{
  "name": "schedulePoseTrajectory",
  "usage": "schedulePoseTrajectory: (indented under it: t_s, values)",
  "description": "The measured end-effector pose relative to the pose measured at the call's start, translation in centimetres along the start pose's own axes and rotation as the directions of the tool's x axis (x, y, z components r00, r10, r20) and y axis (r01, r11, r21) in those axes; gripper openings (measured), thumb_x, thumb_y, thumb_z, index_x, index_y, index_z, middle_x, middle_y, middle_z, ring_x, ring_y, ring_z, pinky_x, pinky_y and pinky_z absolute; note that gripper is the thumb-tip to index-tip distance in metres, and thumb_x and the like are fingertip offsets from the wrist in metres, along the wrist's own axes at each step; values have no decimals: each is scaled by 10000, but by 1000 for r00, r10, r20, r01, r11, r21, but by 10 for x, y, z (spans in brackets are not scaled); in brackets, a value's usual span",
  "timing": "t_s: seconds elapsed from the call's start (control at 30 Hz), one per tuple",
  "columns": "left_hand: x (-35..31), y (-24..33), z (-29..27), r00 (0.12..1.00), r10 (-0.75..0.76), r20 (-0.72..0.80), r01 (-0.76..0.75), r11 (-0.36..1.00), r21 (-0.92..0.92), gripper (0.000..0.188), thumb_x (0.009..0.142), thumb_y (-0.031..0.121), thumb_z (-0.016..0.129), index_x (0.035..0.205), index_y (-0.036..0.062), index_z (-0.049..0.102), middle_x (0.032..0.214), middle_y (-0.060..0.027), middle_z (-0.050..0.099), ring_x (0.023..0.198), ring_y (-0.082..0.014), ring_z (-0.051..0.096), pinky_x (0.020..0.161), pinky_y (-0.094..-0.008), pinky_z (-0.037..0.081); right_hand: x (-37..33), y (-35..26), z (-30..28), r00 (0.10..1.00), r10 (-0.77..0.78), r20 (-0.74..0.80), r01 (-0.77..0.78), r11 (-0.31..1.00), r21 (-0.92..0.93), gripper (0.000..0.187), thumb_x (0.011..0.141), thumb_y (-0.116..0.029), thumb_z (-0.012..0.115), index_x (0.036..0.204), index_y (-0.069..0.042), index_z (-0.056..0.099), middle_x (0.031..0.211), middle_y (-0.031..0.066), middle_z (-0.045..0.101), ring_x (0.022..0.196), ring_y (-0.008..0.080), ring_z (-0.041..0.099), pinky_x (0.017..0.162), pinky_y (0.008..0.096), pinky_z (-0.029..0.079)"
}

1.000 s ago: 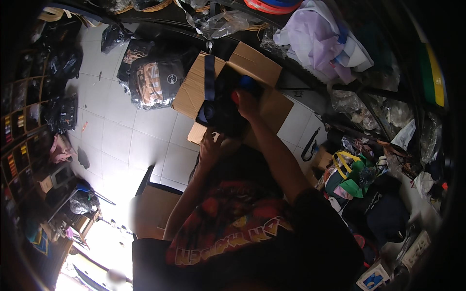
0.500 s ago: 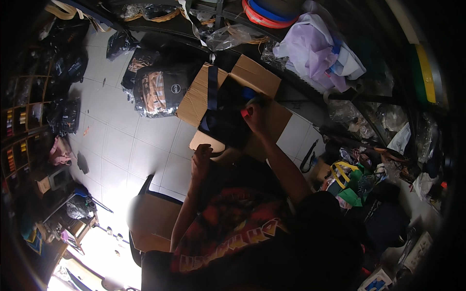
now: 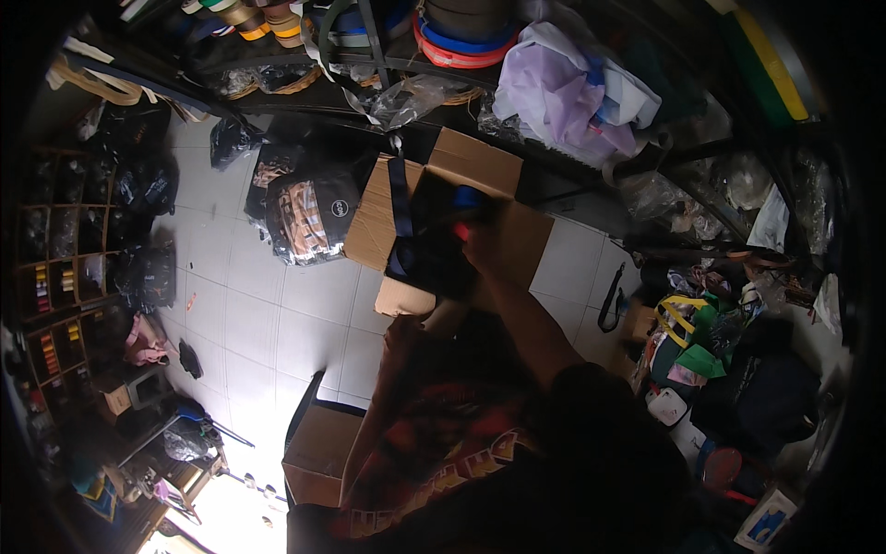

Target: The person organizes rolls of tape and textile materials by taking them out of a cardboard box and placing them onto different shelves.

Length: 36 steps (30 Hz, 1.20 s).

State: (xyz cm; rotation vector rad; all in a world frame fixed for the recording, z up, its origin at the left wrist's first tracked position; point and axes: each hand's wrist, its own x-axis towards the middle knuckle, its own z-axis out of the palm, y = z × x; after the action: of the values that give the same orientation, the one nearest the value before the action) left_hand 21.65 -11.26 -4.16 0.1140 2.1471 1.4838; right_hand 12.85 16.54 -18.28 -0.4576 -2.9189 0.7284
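Note:
In front of me an open cardboard box stands with its flaps spread, dark material inside it. My right hand reaches over the box's inside, its fingers closed around a small red object whose kind I cannot make out. Just beyond it in the box lies a blue roll-like thing. A dark strap hangs across the left flap. At the near flap, my left hand is curled, in shadow; whatever its fingers hold, if anything, is hidden.
Plastic-wrapped bags lie on the tiled floor left of the box. Another cardboard box is by my left side. A shelf behind bears lilac cloth and rolls of strap. Heaped bags crowd the right.
The view has shifted, so the surroundings sit lower. My right hand, with the red object, has moved slightly nearer in the box. My left hand has stayed by the near flap.

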Motion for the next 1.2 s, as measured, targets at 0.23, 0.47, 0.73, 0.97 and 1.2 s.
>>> schedulePoseTrajectory:
  t_s: [0.23,0.47,0.73,0.97,1.2]
  values:
    - [34,32,29,994,-96,56,107,967,-233,248,943,208,604,1089,8,621,953,-124,696,854,-188,667,726,-330,530,-15,34,-72,903,326,279,-419,810,410,442,790,-266,735,1139,-18,623,972,143,682,924,221,677,784,365,542]
    - [82,146,67,959,202,199,-64,838,-541,345,931,188,641,1223,10,597,1059,-87,676,904,-175,658,820,-311,535,-73,-42,-254,918,142,370,-385,105,917,518,934,-290,626,1284,73,506,1218,149,595,1106,224,615,995,373,494]
    - [22,250,126,980,156,121,-54,801,-597,486,820,87,751,1232,-87,562,1111,-171,666,1018,-216,652,946,-363,513,-112,-15,-335,964,189,185,-201,68,977,412,871,-123,677,1229,61,590,1084,117,677,988,168,643,866,299,513]
    - [-30,304,234,991,113,67,-51,804,-593,425,769,46,777,1123,-114,606,1052,-206,682,943,-252,682,847,-354,576,-163,72,-398,963,196,183,-177,-49,983,446,850,-76,701,1247,78,570,1117,148,675,997,197,659,883,318,530]
    - [-47,344,326,979,167,114,-70,808,-585,422,806,99,768,1134,-105,597,1025,-181,686,897,-238,689,821,-364,580,-193,128,-468,959,279,56,-19,-134,991,638,825,-75,742,1374,38,436,1172,153,629,1053,242,644,915,382,566]
